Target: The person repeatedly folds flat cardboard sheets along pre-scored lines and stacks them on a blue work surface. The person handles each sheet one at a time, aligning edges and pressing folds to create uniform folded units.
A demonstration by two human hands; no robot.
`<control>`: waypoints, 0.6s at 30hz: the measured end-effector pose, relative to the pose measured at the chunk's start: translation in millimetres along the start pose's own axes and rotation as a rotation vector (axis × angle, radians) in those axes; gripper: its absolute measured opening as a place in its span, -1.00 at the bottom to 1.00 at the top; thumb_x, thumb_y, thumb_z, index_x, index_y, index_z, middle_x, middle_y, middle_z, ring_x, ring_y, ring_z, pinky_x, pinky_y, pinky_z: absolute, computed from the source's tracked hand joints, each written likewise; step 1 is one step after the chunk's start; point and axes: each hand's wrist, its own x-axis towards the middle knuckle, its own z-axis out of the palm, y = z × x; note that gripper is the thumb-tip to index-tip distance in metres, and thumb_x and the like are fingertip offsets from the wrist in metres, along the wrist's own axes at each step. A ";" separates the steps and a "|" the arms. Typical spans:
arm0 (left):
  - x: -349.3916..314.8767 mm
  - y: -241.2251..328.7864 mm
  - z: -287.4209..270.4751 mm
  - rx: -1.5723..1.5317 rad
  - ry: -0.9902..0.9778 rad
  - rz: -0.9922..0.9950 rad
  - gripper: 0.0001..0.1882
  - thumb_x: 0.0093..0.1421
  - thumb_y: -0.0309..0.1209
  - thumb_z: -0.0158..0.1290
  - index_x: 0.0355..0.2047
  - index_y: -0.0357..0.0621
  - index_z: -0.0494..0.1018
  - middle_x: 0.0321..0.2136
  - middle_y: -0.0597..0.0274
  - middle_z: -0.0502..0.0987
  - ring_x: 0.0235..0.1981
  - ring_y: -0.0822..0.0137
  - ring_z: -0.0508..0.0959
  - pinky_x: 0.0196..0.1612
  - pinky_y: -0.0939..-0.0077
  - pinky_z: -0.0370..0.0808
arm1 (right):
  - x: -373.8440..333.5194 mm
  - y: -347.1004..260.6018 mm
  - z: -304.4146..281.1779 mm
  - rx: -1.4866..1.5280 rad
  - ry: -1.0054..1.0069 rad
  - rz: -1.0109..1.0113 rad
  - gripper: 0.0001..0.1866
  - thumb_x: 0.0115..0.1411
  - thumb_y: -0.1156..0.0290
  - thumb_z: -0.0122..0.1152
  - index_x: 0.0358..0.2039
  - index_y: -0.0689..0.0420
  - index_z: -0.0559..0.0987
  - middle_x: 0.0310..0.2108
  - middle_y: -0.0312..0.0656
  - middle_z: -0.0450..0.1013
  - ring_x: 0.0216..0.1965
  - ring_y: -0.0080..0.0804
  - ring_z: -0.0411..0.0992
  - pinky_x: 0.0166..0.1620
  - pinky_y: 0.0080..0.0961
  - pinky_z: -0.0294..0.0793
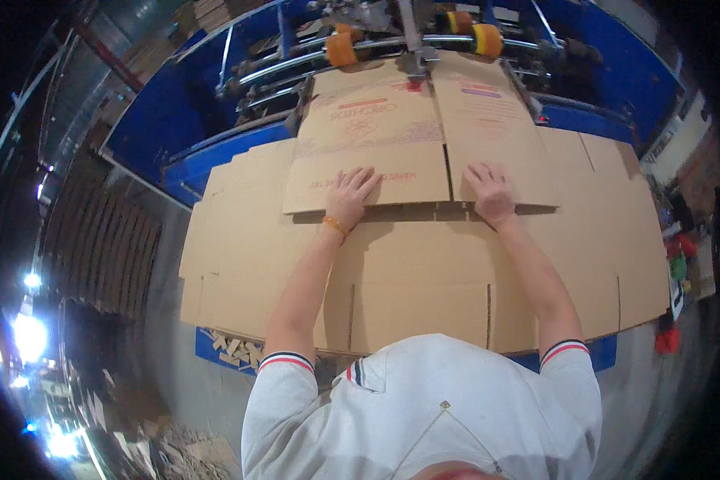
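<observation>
A folded printed cardboard box blank (368, 144) lies flat with its far end under the rollers of a blue machine. A dark slit runs between its wider left panel and narrower right panel. My left hand (350, 196) rests palm down on the left panel's near edge, fingers stretched forward. On the right panel's near edge lies my right hand (490, 192), also open and flat. Beneath is a wide stack of plain cardboard sheets (420, 276) with cut slots along the near side; how many sheets is hidden.
The blue machine frame (160, 136) spans the far side, with orange rollers (341, 50) on metal shafts and a metal arm (414, 48) over the box blank. Cardboard scraps (230, 349) lie below the sheets at left. Red and green items (680, 256) stand at the far right.
</observation>
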 end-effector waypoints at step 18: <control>-184.6 -177.6 -58.9 0.492 -0.119 -1.146 -0.46 0.14 -0.28 0.06 0.12 -0.20 0.34 0.03 -0.02 0.46 0.06 0.07 0.45 0.09 0.19 0.39 | -49.1 29.3 15.2 0.094 -0.247 0.480 -0.56 0.18 0.28 0.18 0.06 0.15 0.44 0.28 0.08 0.14 0.30 0.08 0.06 0.30 -0.06 0.09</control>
